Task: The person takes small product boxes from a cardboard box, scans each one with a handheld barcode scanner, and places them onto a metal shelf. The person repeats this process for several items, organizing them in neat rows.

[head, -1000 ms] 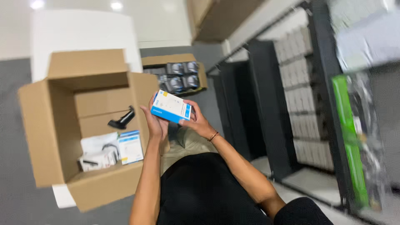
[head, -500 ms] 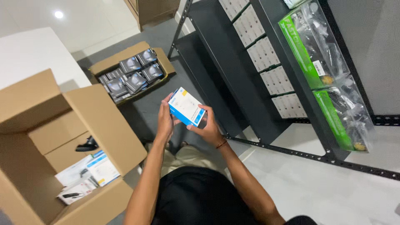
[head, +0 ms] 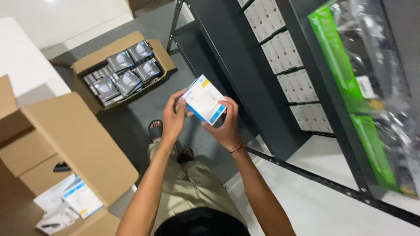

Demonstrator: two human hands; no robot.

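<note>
Hands meet at frame centre: the left hand (head: 173, 119) and right hand (head: 225, 126) each close fingers on one small white-and-blue box (head: 204, 99). At upper left, one open carton (head: 164, 59) holds about eight dark packs; at lower left, one large cardboard box (head: 78, 144) holds two similar boxes.

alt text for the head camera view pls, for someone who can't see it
Both hands, left hand and right hand, hold a small white and blue box over a grey floor, between an open cardboard carton and a dark metal shelf rack.
</note>
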